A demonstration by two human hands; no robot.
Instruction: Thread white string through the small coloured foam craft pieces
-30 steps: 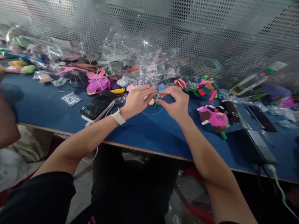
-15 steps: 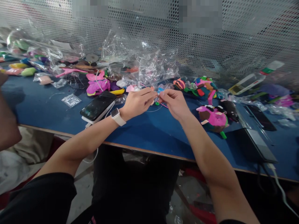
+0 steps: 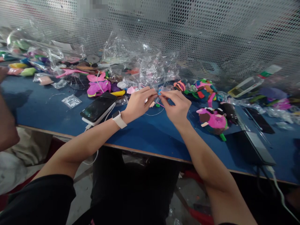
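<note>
**Hands pinch small pieces on a thread**

The left hand (image 3: 138, 104) and right hand (image 3: 176, 106) meet fingertip to fingertip over the middle of the blue surface (image 3: 140, 134), a little back from its near edge. Both are pinched shut on tiny bits held between them; a blue bit (image 3: 159, 92) shows at the fingertips, and a green bead (image 3: 157, 105) lies on the surface just below. A thin clear thread (image 3: 153, 114) loops from the pinch down onto the surface. What exactly each hand grips is too small to tell.

As a judgement, the work is midway: the thread looks mostly bare, with few pieces on it, and plenty of loose material lies unused toward the far edge.

A white watch (image 3: 119, 119) sits on the left wrist. One phone (image 3: 98, 106) lies left of the hands, on a white pack. Right of the hands lies one pink-and-brown clay figure (image 3: 212, 120); a second, multicoloured figure (image 3: 203, 88) lies behind it. Two dark flat devices (image 3: 256, 147) lie toward the right edge. Crumpled clear bags (image 3: 140, 62) pile along the far edge; their count cannot be told. Another person's arm (image 3: 7, 125) shows at the left edge.
</note>
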